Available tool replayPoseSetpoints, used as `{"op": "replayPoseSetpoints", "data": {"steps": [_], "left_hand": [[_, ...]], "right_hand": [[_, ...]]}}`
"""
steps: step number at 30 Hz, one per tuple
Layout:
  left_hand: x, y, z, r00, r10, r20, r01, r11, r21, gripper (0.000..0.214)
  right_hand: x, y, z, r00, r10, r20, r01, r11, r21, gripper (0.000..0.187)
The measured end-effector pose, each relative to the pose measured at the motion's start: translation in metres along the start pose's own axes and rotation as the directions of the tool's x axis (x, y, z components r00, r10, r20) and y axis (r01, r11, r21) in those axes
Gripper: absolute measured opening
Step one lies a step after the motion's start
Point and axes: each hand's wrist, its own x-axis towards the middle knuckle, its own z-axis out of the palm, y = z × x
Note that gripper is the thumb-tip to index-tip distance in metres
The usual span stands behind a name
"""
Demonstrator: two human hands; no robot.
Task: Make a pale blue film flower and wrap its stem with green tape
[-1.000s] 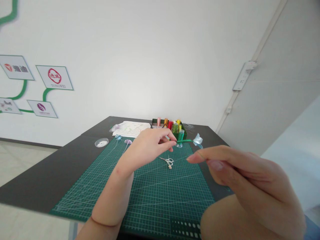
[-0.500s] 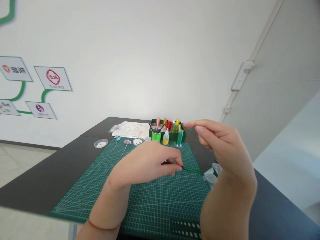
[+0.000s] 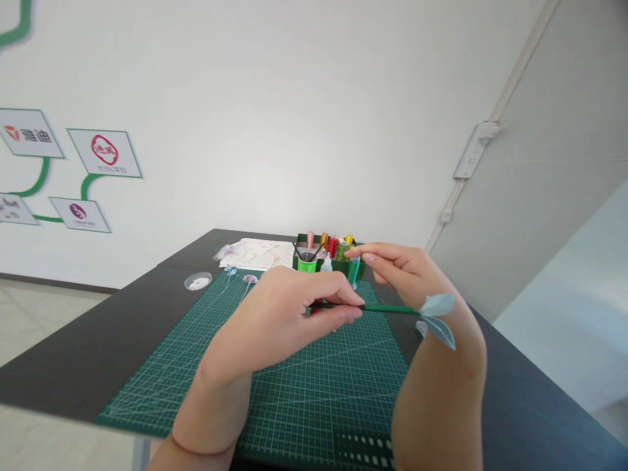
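Head view: left fingers [image 3: 333, 286] pinch a slender green stem [image 3: 392, 309] bearing pointed pale-blue petals [image 3: 439, 305]; right fingers [image 3: 385, 250] curl, their hold unclear.

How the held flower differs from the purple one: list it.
The held flower is pale blue with a green stem; the purple flower has a pale stem. The left hand holds the held flower; the purple flower lies on the cutting mat. Both are flowers on stems.

Left hand [image 3: 289, 311] pinches a green stem [image 3: 392, 309] (pale-blue petals [image 3: 438, 305] attached).
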Motion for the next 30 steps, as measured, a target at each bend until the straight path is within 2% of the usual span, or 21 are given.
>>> {"op": "replayPoseSetpoints", "data": {"steps": [5,10,13,15,18,21,23,26,28,30], "left_hand": [[0.002,-0.001,-0.001,0.973,-0.008,-0.230,-0.008,0.997,-0.071,0.002],[0.008,-0.004,0.002,0.898,-0.032,-0.439,-0.026,0.992,-0.125,0.003],[0.013,-0.008,0.005,0.849,-0.072,-0.524,-0.034,0.981,-0.189,0.010],[0.016,-0.012,0.007,0.831,-0.102,-0.546,-0.029,0.974,-0.227,0.018],[0.020,-0.021,0.010,0.786,-0.140,-0.602,-0.050,0.957,-0.287,0.017],[0.026,-0.029,0.012,0.727,-0.155,-0.669,-0.111,0.934,-0.338,0.015],[0.030,-0.033,0.012,0.716,-0.156,-0.681,-0.155,0.915,-0.372,0.015],[0.034,-0.038,0.012,0.697,-0.165,-0.698,-0.191,0.895,-0.403,0.015],[0.034,-0.039,0.012,0.690,-0.176,-0.702,-0.196,0.888,-0.415,0.015],[0.034,-0.040,0.012,0.694,-0.183,-0.696,-0.195,0.883,-0.427,0.015]], "right_hand": [[-0.002,0.005,0.000,0.999,-0.005,0.044,0.003,0.998,0.065,0.029],[-0.006,0.003,0.000,0.996,0.012,0.084,-0.018,0.997,0.077,0.031],[-0.008,-0.001,-0.001,0.988,0.055,0.141,-0.064,0.996,0.059,0.033],[-0.009,-0.003,-0.002,0.984,0.060,0.170,-0.069,0.997,0.047,0.032],[-0.012,-0.002,-0.005,0.976,0.001,0.216,-0.023,0.995,0.100,0.031],[-0.017,0.000,-0.008,0.965,-0.142,0.222,0.082,0.962,0.260,0.027],[-0.021,0.001,-0.009,0.965,-0.222,0.137,0.163,0.924,0.345,0.023],[-0.025,0.000,-0.009,0.959,-0.248,-0.137,0.281,0.885,0.370,0.026],[-0.023,-0.001,-0.008,0.907,-0.231,-0.351,0.354,0.870,0.343,0.032],[-0.018,-0.002,-0.007,0.805,-0.212,-0.555,0.410,0.874,0.261,0.035]]}}
